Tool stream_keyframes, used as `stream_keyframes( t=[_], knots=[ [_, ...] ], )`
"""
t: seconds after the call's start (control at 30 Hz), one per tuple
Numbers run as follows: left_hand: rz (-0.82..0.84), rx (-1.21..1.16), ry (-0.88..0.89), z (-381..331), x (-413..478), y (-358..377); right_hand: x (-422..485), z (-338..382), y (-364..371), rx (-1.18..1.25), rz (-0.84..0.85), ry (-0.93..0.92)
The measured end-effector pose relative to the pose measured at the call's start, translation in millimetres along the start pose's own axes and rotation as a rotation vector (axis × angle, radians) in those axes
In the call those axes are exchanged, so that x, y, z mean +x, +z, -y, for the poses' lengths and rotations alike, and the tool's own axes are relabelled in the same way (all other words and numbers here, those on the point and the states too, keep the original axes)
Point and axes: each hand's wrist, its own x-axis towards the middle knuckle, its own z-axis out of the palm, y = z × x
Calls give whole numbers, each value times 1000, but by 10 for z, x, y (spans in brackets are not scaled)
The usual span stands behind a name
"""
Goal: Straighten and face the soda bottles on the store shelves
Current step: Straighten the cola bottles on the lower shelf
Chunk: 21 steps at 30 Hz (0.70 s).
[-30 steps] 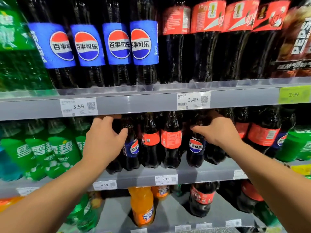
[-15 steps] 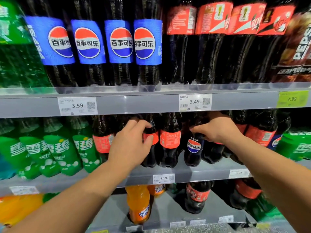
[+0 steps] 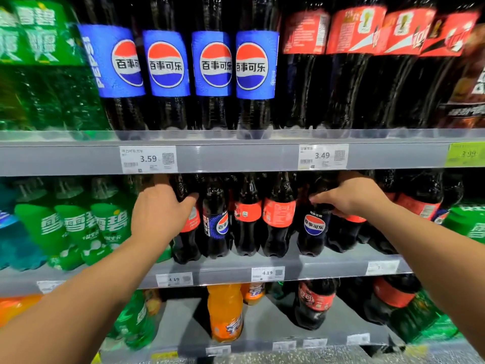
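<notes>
We are at the middle shelf [image 3: 236, 266], where small dark bottles stand in a row. Our left hand [image 3: 160, 211] is wrapped round the top of a red bottle [image 3: 191, 222] — fingers curled, holding tight. Our right hand [image 3: 351, 198] is curled round the top of a Pepsi bottle [image 3: 314, 225], and its round logo looks right at us.

We think the good way is to twist each bottle slowly on its bottom, keep it standing up, and stop when the label looks out. Our hand hides half of the red bottle's label, so it may need a turn. The bottles stand very close — we should not bump the next ones.

Now we count. Between our hands stand one sideways Pepsi [image 3: 217, 224] and two reds [image 3: 248, 212]. On the top shelf [image 3: 236, 156] we see four big blue bottles [image 3: 168, 64] and four big red bottles [image 3: 357, 30], a bit blurry. Three green bottles [image 3: 78, 224] sit left of our left hand. Down low are two orange bottles [image 3: 224, 311], one behind the other.
</notes>
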Motion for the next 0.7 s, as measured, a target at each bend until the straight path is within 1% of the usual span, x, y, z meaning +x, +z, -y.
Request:
stream_keyframes(
  t=[0.07, 0.13, 0.17, 0.27, 0.3, 0.43, 0.6, 0.7],
  knots=[
    [52, 20, 5, -23, 62, -23, 3, 4, -9, 115, 25, -4],
    [56, 10, 4, -5, 96, -27, -1, 4, -5, 105, 26, -8],
    [46, 5, 10, 5, 92, -31, -15, 19, -7, 66, 20, -16],
    [11, -25, 30, 11, 16, -42, -45, 56, -3, -204, 8, -36],
    [-3, -46, 34, 7, -24, -52, -58, 69, 2, -210, 2, -19],
    [-3, -165, 51, 0, -201, -124, -103, 80, 3, -88, -61, 26],
    [11, -312, 185, 99, -447, -237, -190, 64, 33, -37, -119, 4],
    [40, -349, 233, 173, -598, -294, -251, 59, 55, -11, -156, 2]
  ],
)
